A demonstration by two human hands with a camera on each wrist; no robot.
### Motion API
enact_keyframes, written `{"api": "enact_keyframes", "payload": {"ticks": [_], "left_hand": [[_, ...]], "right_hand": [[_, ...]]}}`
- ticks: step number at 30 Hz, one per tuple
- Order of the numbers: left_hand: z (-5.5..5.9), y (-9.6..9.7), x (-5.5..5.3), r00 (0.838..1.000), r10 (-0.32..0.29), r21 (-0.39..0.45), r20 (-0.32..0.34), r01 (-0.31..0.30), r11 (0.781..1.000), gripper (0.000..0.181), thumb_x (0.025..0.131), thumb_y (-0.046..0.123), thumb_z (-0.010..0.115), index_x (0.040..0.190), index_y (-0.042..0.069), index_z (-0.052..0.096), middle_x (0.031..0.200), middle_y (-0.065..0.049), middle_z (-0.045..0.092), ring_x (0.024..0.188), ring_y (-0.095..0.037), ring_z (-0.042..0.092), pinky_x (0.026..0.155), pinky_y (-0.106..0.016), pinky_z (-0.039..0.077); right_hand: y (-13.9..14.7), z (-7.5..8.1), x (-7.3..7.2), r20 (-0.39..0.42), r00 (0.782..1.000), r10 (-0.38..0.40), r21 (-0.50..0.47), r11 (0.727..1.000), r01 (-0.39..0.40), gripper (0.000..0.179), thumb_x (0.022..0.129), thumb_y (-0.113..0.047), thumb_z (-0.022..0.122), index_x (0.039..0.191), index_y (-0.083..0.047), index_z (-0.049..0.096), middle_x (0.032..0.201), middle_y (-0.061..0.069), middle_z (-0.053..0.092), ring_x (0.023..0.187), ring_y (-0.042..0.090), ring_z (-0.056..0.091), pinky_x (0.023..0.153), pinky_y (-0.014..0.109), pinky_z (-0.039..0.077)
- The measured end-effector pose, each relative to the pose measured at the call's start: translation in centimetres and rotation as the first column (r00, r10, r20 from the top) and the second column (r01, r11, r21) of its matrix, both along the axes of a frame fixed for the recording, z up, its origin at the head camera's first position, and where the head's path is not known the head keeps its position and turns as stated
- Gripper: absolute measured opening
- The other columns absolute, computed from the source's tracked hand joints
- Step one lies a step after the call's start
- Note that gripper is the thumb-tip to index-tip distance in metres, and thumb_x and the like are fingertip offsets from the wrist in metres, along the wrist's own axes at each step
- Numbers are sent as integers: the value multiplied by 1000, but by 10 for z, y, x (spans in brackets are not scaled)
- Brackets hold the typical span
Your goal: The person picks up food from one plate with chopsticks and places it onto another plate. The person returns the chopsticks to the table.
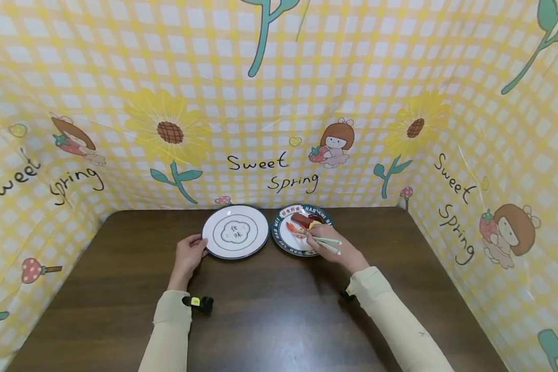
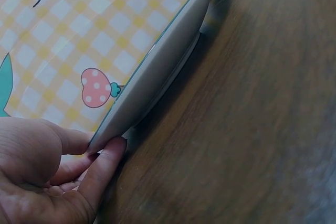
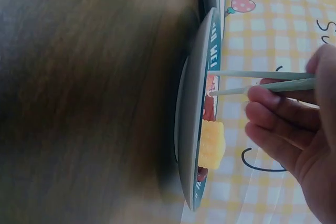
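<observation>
Evidently, the left hand (image 1: 189, 257) pinches the left rim of the white plate (image 1: 217, 244) on the desk (image 1: 269, 310); it looks stiff, smooth and chippable, so the rim suits a hold. Just right of it, the patterned plate (image 1: 279, 241) carries reddish food (image 1: 301, 220) and corn (image 3: 211, 145), probably light and slippery, best squeezed mid-body. The right hand (image 1: 345, 249) grips green chopsticks (image 3: 252, 74), tips parted at the food; contact is unclear.

The worktop (image 1: 260, 299) is dark brown with a wood grain. Directly on it, a white plate (image 1: 216, 244) sits at the left fingers (image 2: 102, 169), which pinch its edge. A green-rimmed plate (image 1: 279, 239) lies just beside it, below the right fingers (image 3: 275, 120). Nearer than both sets of fingers, the worktop carries a soft pale shine.
</observation>
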State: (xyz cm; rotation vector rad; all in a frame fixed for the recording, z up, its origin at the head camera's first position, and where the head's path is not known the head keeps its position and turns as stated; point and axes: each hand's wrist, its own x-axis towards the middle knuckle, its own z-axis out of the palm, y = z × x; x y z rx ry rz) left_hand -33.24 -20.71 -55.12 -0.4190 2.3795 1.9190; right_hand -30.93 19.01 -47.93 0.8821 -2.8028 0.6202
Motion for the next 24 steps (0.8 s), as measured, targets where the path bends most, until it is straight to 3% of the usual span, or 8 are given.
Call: {"api": "enact_keyframes", "payload": {"ticks": [5,8,16,19,24], "left_hand": [[0,0,2,1000,-5,-10,10,5,1000,53,107,20,52,150,-9,39,141,-28,52,119,-27,58,77,-12,56],[1,0,2,1000,2,-11,13,-2,1000,53,107,19,52,151,-8,39,141,-26,52,121,-28,57,78,-12,55],[2,0,2,1000,2,-24,9,-1,1000,53,108,21,52,151,-7,39,140,-26,52,120,-27,57,77,-12,55],[2,0,2,1000,-2,-31,5,3,1000,53,107,21,51,150,-8,39,140,-28,52,118,-27,58,77,-13,55],[1,0,2,1000,3,-36,-7,-3,999,52,107,19,51,149,-9,40,139,-28,53,118,-28,59,77,-12,55]], "right_hand": [[2,-7,-6,-59,998,-27,-16,1000,26,33,104,-22,59,75,-8,68,70,-4,58,68,14,52,67,31,50],[1,-7,-8,-85,996,-1,-23,1000,-1,37,104,-27,60,73,-8,68,67,-4,55,64,13,50,64,29,48],[1,-9,-12,-162,986,-32,-44,999,25,39,98,-11,63,60,-15,55,63,-4,57,59,12,49,59,30,48],[1,-12,-11,-159,987,-11,-11,1000,9,34,97,-10,63,63,-14,58,63,-3,57,59,13,49,58,29,48],[-2,-14,-12,-74,997,-4,34,999,7,29,99,-10,59,70,-10,61,66,0,54,61,14,49,61,28,47]]}}
